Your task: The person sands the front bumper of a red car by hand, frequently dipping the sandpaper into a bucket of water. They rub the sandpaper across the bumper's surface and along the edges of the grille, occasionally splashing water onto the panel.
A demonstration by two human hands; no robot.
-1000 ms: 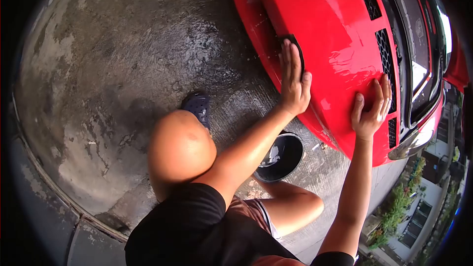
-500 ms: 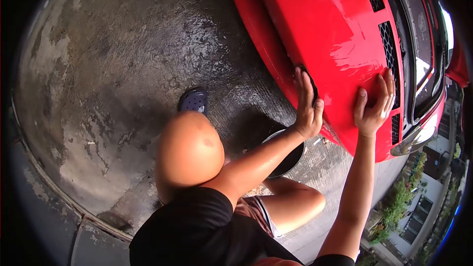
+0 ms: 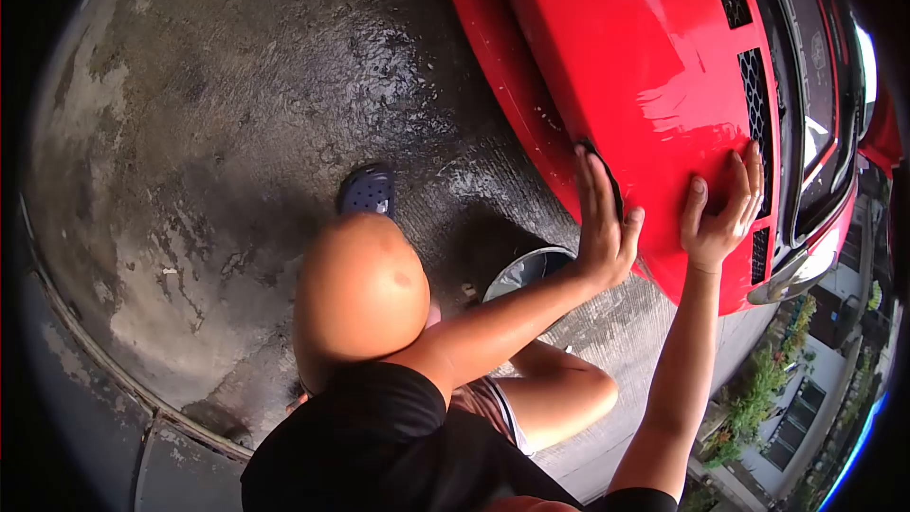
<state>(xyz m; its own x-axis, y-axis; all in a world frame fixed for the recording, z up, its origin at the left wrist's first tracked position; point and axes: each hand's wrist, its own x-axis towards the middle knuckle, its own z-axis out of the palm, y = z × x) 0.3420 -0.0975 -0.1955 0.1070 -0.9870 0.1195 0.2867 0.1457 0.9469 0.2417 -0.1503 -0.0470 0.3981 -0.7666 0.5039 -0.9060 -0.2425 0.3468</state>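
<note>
My left hand (image 3: 604, 223) lies with fingers stretched out along the front edge of a glossy red car (image 3: 626, 47). A thin dark strip (image 3: 614, 192) shows beside its fingers; the palm side is hidden. Farther right, my right hand (image 3: 725, 213) rests flat with fingers spread on the red panel, fingertips at the black honeycomb grille (image 3: 754, 95). Both hands have their backs toward me. Below my left forearm stands a dark bucket (image 3: 524, 270), partly covered by the arm, with a pale shine inside.
Wet, rough concrete (image 3: 227, 133) spreads on the left, with a raised edge (image 3: 104, 374) at the lower left. My bent knee (image 3: 365, 289) and a dark blue clog (image 3: 368, 190) are beside the bucket. Green plants (image 3: 758, 389) and a building stand at the lower right.
My left hand has slid a little down and right in the view, still by the car's edge. The right hand is almost unmoved. More of the bucket's inside shows.
</note>
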